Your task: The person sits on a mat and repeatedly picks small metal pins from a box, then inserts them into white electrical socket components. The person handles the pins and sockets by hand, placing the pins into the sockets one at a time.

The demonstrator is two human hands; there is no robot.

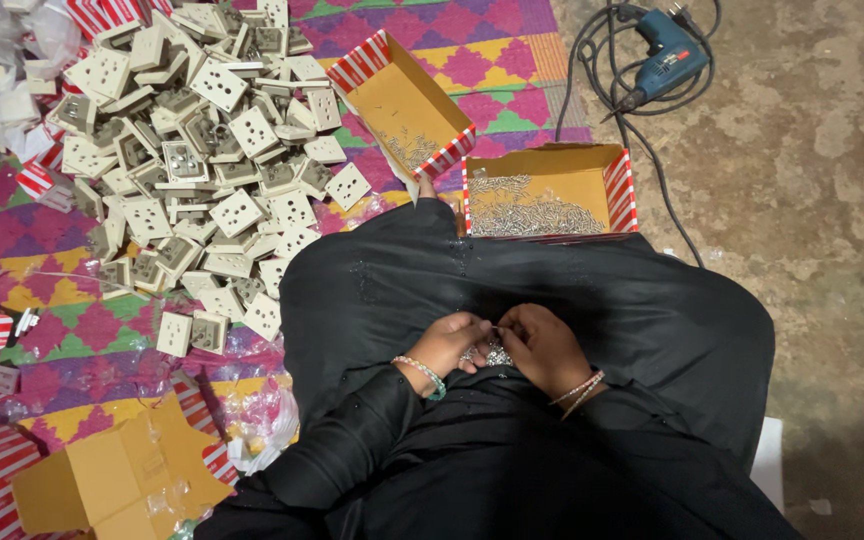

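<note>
Black-robed lap holds both hands: left hand [447, 343] and right hand [542, 347], fingertips pinched narrow on small screws [495, 352] piled between them. Screw axis too small to tell. Risk: loose screws could roll off the cloth. Beyond: box of screws [542, 205], heap of socket plates [202, 150], drill [667, 55].

Your left hand [449, 343] and right hand [542, 347] meet over your lap, small metal parts [497, 353] between them | ahead of you two open boxes [552, 190] hold screws, side by side | socket plates [202, 150] pile ahead-left on the mat [492, 60] | drill [667, 55] lies far ahead-right on the floor | an empty carton [112, 480] sits at your left.
</note>
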